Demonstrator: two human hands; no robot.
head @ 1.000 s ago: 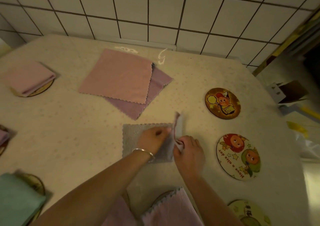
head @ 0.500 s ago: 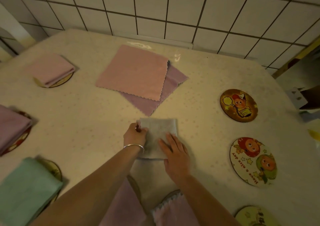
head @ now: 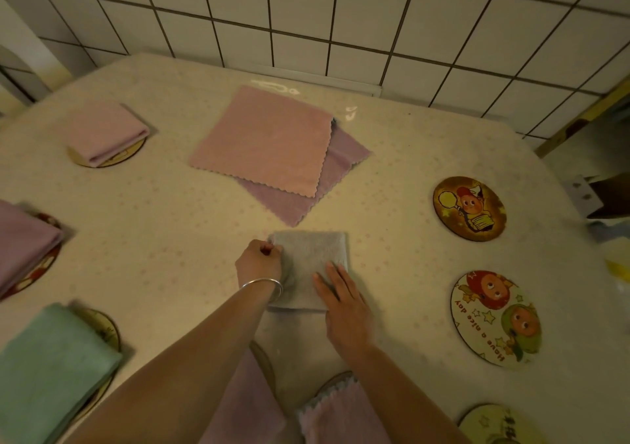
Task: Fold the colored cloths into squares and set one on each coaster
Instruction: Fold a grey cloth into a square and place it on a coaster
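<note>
A grey cloth (head: pixel 308 256), folded into a narrow rectangle, lies in the middle of the table. My left hand (head: pixel 259 264) pinches its upper left corner with curled fingers. My right hand (head: pixel 342 302) lies flat on its lower right part, fingers straight. Behind it an unfolded pink cloth (head: pixel 266 140) lies over a purple cloth (head: pixel 341 157). Two bare coasters sit at the right: a brown one (head: pixel 469 207) and a white one (head: pixel 496 319). A third coaster (head: pixel 491 423) shows at the bottom right.
Folded cloths rest on coasters at the left: pink (head: pixel 104 131), purple (head: pixel 20 242) and green (head: pixel 47 368). More pink cloth (head: pixel 337 413) lies at the near edge under my arms. A tiled wall (head: pixel 306 17) backs the table.
The right side of the grey cloth was folded over to the left, halving it. My right hand then laid flat on it and my left hand moved to its upper left corner.
</note>
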